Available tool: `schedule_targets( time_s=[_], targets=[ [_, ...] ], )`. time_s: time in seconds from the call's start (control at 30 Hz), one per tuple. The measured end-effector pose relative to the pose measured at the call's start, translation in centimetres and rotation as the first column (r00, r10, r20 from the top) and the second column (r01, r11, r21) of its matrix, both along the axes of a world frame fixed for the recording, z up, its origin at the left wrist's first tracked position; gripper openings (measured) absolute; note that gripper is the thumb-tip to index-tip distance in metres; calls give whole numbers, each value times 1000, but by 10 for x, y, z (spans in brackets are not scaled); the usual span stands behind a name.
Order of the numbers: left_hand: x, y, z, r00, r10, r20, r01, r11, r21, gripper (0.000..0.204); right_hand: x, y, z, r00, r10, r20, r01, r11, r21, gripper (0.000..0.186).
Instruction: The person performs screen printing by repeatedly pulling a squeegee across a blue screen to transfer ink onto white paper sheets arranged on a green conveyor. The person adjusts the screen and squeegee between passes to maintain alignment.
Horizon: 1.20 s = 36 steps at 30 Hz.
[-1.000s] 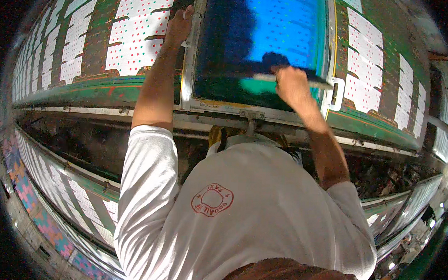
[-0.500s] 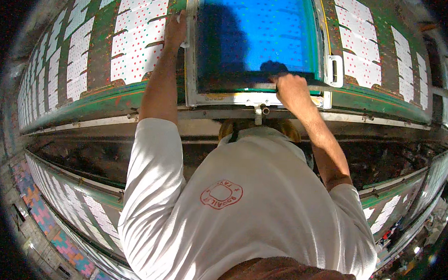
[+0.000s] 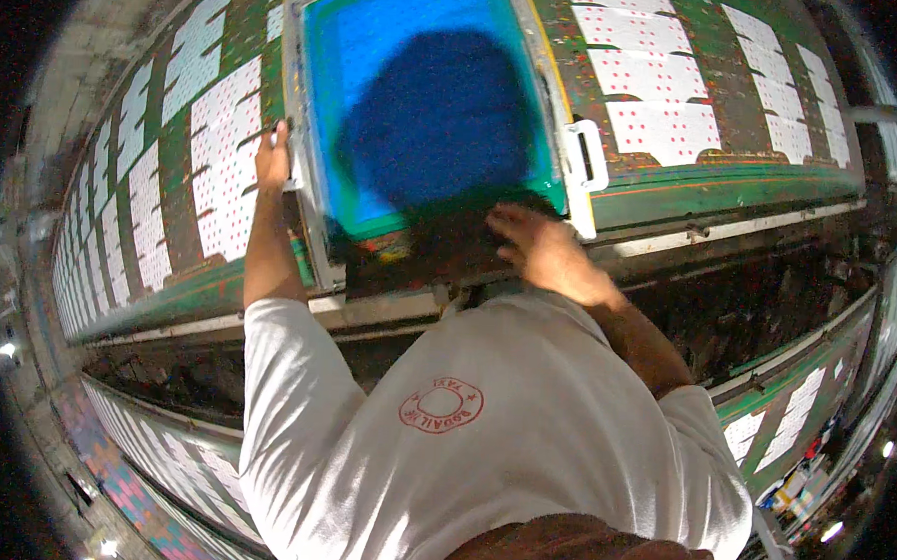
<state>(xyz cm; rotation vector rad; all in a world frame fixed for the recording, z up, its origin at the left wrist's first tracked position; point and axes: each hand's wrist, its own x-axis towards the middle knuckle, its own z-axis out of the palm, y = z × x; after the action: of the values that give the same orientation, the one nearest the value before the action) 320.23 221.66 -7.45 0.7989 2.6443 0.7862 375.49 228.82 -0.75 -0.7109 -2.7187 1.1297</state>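
Fingers of the right hand [image 3: 550,249] are bent and slightly apart, pointing left across the near end of the screen-printing frame [image 3: 311,164]; with dark shadow under them, I cannot tell whether they grip anything. Those of the left hand [image 3: 272,157] look closed around a white left handle [image 3: 293,185] midway up the frame's left side, though little of that handle shows.

Between the hands lies the frame, its long axis running away from the body and leaning a little to the left at the far end. Its blue mesh [image 3: 329,35] stretches beyond the right fingers and to their left. At this near end the right hand is closer to the frame's centre line, and nearer than the left to the white D-shaped handle [image 3: 598,156] on the frame's right side. A broad shadow and the right hand itself obscure the lower part of the mesh.

Just beside the frame on both sides, the green-edged printing table [image 3: 713,191] bears dotted white fabric panels: left panels [image 3: 223,160] and right panels [image 3: 662,79]. Pale edge rail [image 3: 771,223] runs rightward from the frame's near right corner. Farther out, well apart from the frame on its near side, is a second table [image 3: 770,434] with similar panels.
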Motion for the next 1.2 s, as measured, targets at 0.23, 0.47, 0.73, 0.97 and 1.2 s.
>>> schedule_targets(
  time_s=[0.23, 0.47, 0.73, 0.97, 1.2],
  targets=[
    [5, 0, 3, 998, -50, -41, 51, 998, 29, 76, 64, 101, -15, 799, -599, -54, 588, 759, 279, 72],
    [-16, -4, -15, 990, 57, 131, -56, 998, -10, 89, 53, 128, -54, 700, -714, 16, 629, 606, -487, 72],
    [-14, -12, -18, 992, 46, 117, -60, 991, 118, 81, 37, 121, -7, 746, -664, 47, 582, 617, -530, 83],
    [12, -2, 19, 914, 26, 404, -130, 964, 233, 48, 42, 125, 30, 771, -636, 8, 526, 631, -571, 83],
    [85, 74, 65, 885, -90, 457, -81, 936, 342, 53, 111, 191, 0, 723, -685, -89, 601, 688, -408, 83]
  ],
)
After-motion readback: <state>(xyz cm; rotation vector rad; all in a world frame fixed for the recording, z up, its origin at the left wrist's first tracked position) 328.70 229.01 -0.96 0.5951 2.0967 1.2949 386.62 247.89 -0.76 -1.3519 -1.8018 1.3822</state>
